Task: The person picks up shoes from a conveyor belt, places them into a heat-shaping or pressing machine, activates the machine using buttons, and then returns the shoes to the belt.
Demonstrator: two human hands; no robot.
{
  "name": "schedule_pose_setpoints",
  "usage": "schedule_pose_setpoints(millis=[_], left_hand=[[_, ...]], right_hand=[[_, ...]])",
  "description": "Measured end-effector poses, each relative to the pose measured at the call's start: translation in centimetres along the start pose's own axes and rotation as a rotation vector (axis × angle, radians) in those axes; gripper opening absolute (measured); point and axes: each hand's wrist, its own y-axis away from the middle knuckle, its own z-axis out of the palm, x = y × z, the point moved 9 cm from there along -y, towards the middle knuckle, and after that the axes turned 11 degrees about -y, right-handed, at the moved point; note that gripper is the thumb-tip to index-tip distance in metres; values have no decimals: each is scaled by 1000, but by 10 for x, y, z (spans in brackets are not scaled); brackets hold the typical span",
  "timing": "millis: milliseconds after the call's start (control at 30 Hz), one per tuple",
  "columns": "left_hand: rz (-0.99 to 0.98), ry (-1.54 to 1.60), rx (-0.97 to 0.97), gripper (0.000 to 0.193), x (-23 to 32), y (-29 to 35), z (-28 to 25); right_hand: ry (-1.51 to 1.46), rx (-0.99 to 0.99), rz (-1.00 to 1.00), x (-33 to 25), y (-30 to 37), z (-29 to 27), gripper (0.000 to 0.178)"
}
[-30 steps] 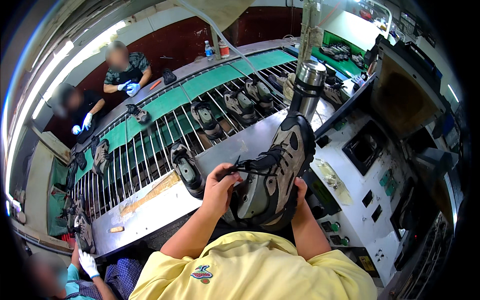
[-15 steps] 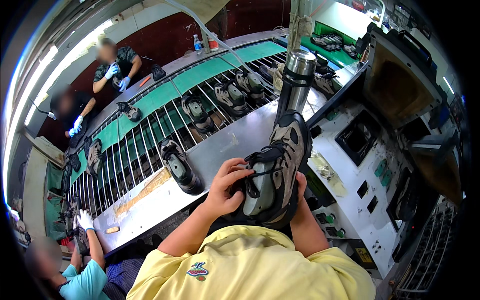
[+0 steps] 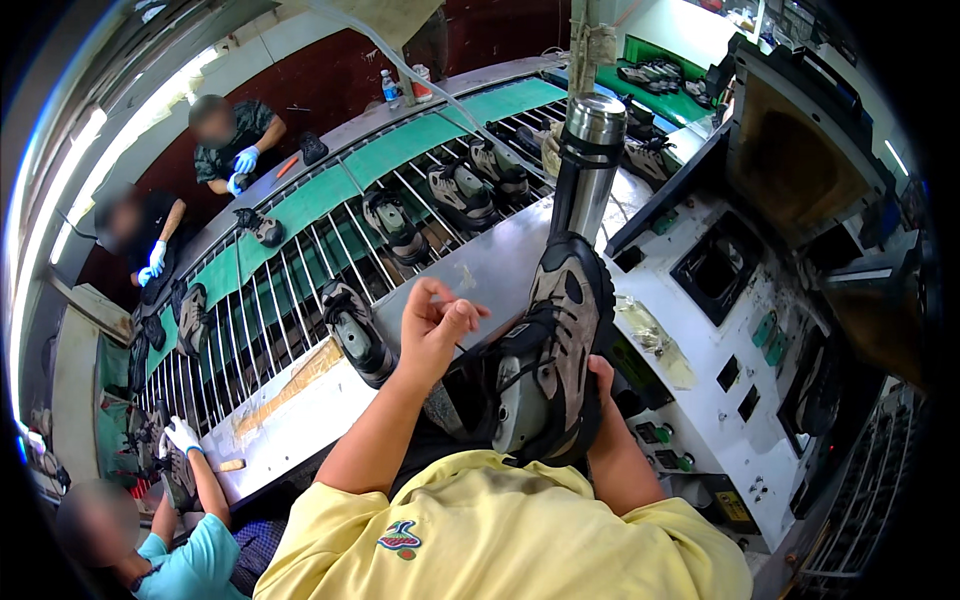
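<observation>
A brown-grey and black lace-up hiking shoe [image 3: 565, 330] stands in front of me, toe pointing away, with a grey-green shoe last [image 3: 520, 405] filling its opening. Along the shoe's right side my right hand [image 3: 601, 382] grips it; most of those fingers are hidden behind the sole. My left hand [image 3: 438, 322] is raised to the left of the shoe, apart from it. Its fingers are loosely bent and spread, with nothing in them. Black laces cross the shoe's upper. Another lasted shoe [image 3: 357, 333] sits at the near edge of the conveyor, left of my left hand.
Beyond lies a roller conveyor [image 3: 300, 270] with a green belt [image 3: 325, 190] and several shoes. A steel thermos [image 3: 592, 150] stands past the shoe's toe. On the right is a white machine [image 3: 700, 400] with raised covers. Three co-workers sit at the left; a wooden-handled tool [image 3: 231, 465] lies near one.
My left hand has let go of the laces and lifted away to the left. The shoe has tilted slightly, its toe lower, still in my right hand. Co-workers' hands have shifted.
</observation>
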Motion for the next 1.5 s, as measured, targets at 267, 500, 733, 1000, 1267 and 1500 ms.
schedule_pose_setpoints(millis=[267, 500, 733, 1000, 1267, 1500], left_hand=[[342, -731, -472, 45, 9, 44, 25], [548, -947, -275, 59, 18, 61, 40], [151, -366, -346, 17, -5, 38, 28], [-215, -175, -330, 23, -36, 7, 34], [-405, -896, -449, 35, -40, -11, 55], [-663, -21, -766, 28, -122, -23, 66]], right_hand=[[-14, 16, 48, 0, 11, 3, 68], [-7, 83, 84, -4, 13, -12, 69], [14, 89, 76, 8, 4, -10, 71], [8, 76, 176, 12, 12, -10, 72], [398, 324, 31, -19, 20, -43, 73], [42, 291, 117, -9, 44, -37, 74]])
